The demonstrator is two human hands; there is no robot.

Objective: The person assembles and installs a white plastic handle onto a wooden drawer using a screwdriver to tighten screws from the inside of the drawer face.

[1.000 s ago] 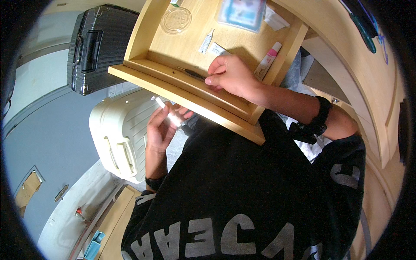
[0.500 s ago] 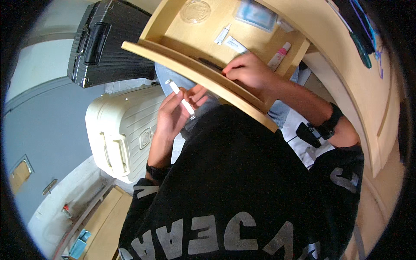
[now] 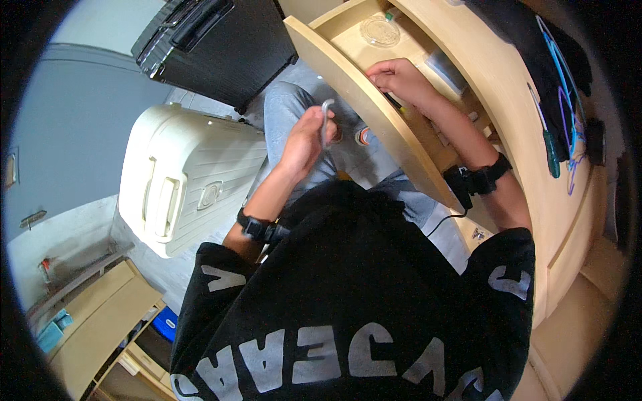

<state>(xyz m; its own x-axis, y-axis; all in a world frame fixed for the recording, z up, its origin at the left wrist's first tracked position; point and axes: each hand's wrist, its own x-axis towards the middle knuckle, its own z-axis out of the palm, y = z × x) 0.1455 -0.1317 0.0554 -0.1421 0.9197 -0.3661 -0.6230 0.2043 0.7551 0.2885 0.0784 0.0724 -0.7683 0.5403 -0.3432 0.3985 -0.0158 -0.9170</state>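
My left hand [image 3: 306, 144] is closed around a slim, pale bar with a bent end, which looks like a drawer handle [image 3: 326, 120]. It is held in the air just left of a light wooden drawer [image 3: 374, 113] that stands pulled out of the desk. My right hand [image 3: 406, 81] reaches over into the drawer, fingertips pinched together against the inner side of its front panel. What they hold, if anything, is hidden. A dark slender item [image 3: 393, 101] lies below that hand. Farther back in the drawer are a round clear lid [image 3: 380, 31] and a bluish packet [image 3: 447, 71].
On the desktop [image 3: 528, 220] to the right lie a green-handled screwdriver [image 3: 551, 150] and blue and purple hangers [image 3: 565, 87] beside dark cloth. A white suitcase [image 3: 194, 180] and a black suitcase [image 3: 221, 57] stand at left. A low wooden cabinet [image 3: 107, 321] is at lower left.
The view has shifted, and less of the drawer's inside shows. My left hand has turned the handle more upright, closer to the drawer front. My right hand stays at the front panel's inner side.
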